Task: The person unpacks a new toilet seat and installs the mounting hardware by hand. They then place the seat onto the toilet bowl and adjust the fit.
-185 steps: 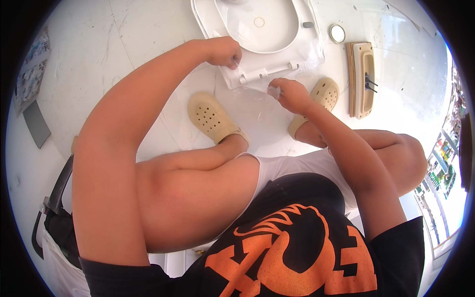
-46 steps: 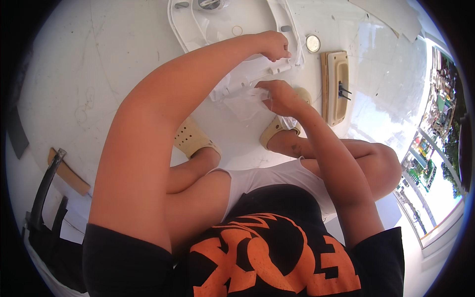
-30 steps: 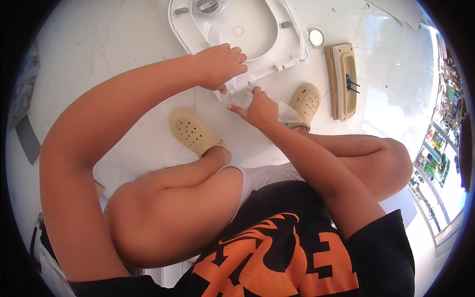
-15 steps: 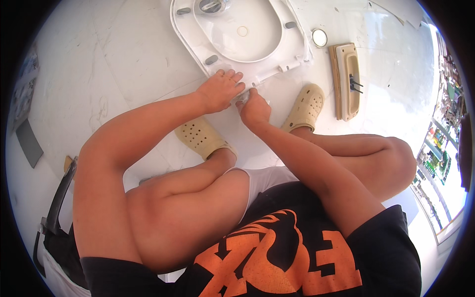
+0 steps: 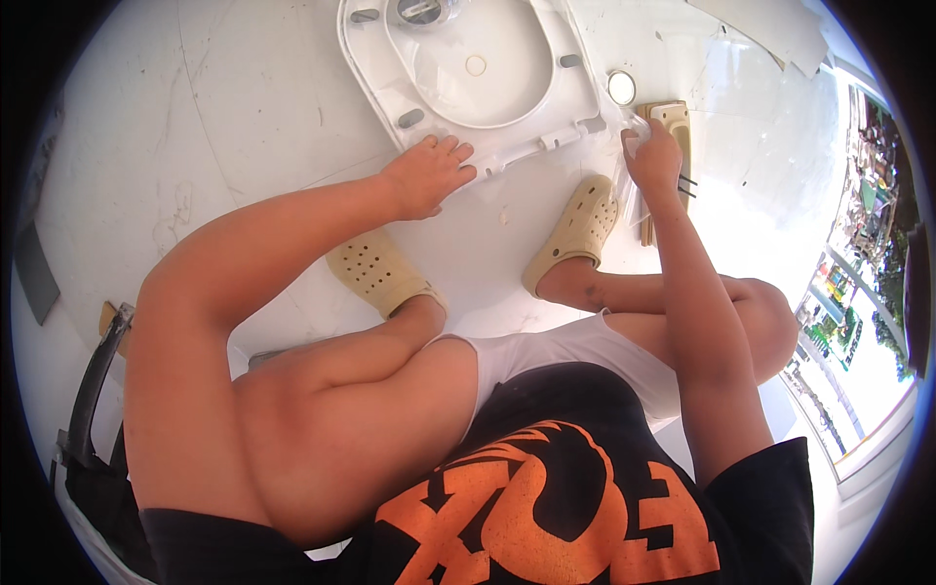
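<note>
With the left hand (image 5: pixel 427 180), fingers apart, the white plastic toilet seat (image 5: pixel 507 136) should be steadied; clear plastic film (image 5: pixel 639 127), clamped between the right hand (image 5: pixel 657 160) fingers, should be drawn gently.

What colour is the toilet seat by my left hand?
White toilet seat, clearest in the head view.
</note>
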Motion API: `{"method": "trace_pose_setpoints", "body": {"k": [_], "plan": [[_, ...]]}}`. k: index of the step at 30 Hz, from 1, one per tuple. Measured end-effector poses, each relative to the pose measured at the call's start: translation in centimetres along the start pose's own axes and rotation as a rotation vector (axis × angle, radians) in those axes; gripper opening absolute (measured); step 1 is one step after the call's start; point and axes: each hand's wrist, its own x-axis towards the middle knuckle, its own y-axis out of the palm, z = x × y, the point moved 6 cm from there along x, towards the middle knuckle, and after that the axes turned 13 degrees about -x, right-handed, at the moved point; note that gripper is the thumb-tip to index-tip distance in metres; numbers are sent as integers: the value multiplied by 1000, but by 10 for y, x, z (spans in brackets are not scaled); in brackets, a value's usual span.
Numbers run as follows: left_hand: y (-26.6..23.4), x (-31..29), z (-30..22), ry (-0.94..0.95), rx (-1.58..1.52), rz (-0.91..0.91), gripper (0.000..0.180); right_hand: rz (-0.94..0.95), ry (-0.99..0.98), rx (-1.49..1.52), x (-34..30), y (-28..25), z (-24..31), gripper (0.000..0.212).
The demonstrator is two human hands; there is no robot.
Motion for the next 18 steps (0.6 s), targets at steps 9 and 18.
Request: {"method": "trace_pose_setpoints", "body": {"k": [9, 18], "plan": [[-3, 6, 5, 6, -81, -76, 61, 367, -337, 97, -79, 31, 94, 41], [-5, 6, 5, -8, -126, -96, 62, 253, -297, 320, -103, 49, 144, 32]]}}
